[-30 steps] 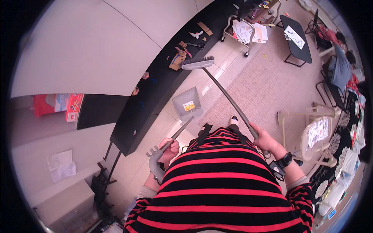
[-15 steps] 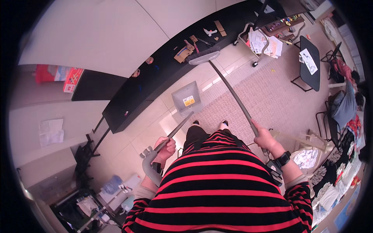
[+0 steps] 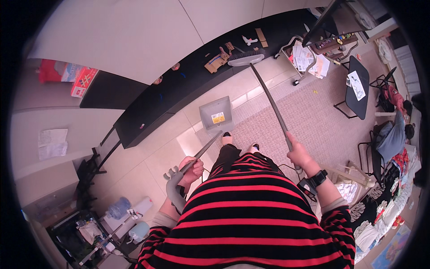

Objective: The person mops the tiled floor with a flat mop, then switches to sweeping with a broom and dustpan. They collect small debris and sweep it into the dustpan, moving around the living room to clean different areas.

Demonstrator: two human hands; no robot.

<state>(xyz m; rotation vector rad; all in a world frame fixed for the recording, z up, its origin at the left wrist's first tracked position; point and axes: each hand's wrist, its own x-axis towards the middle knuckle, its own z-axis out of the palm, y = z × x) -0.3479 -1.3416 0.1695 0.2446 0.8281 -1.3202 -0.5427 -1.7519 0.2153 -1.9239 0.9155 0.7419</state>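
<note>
My right hand (image 3: pixel 299 153) is wrapped round the upper handle of a long grey broom (image 3: pixel 271 98). The broom slants away from me, its bristled head (image 3: pixel 247 60) at the edge of a low black bench, overlapping the bench top in this view. In my left hand (image 3: pixel 192 170) is the grey handle of a dustpan (image 3: pixel 208 110). The pan rests on the pale tiles ahead of my feet, with a yellow-and-white label inside. Its hooked handle end lies by my left wrist.
On the black bench (image 3: pixel 179 96) lie cardboard pieces (image 3: pixel 217 63) and a white glue gun (image 3: pixel 249 40). A wheeled cart (image 3: pixel 309 58) with papers and a small black table (image 3: pixel 357 89) stand far right. A beige rug (image 3: pixel 286 107) covers the floor ahead.
The broom head has moved a little right along the bench edge. My left foot has stepped forward and the whole view has turned slightly. Both hands keep their grips.
</note>
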